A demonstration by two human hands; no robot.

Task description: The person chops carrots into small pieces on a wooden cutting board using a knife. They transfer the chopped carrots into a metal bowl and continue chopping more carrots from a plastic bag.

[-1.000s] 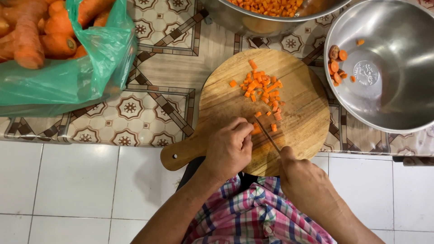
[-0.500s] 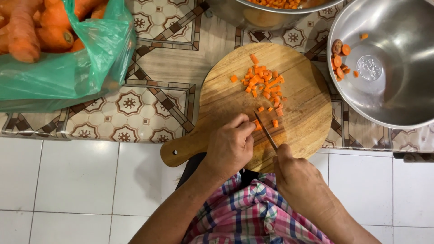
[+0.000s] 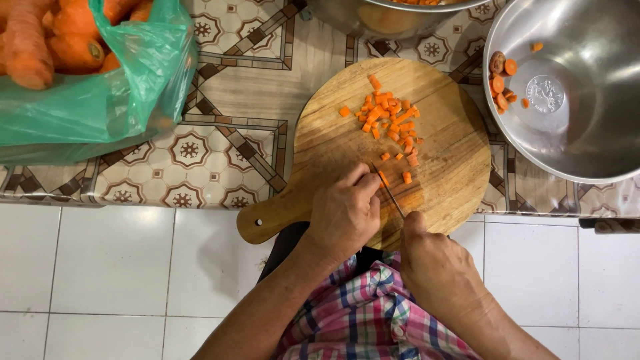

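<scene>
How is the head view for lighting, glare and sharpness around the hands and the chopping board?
Head view: even overhead light; the round wooden board and diced carrot are sharp. Bright glare sits in the steel bowl. Soft shadow falls on the white tiles beneath the left hand. The knife blade by the right hand is thin and hard to see.

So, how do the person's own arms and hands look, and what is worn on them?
Both forearms are bare, with no sleeves on them. The left hand and the right hand wear no gloves, and no rings or watch show. A plaid shirt in pink, blue and white shows beneath them.
</scene>
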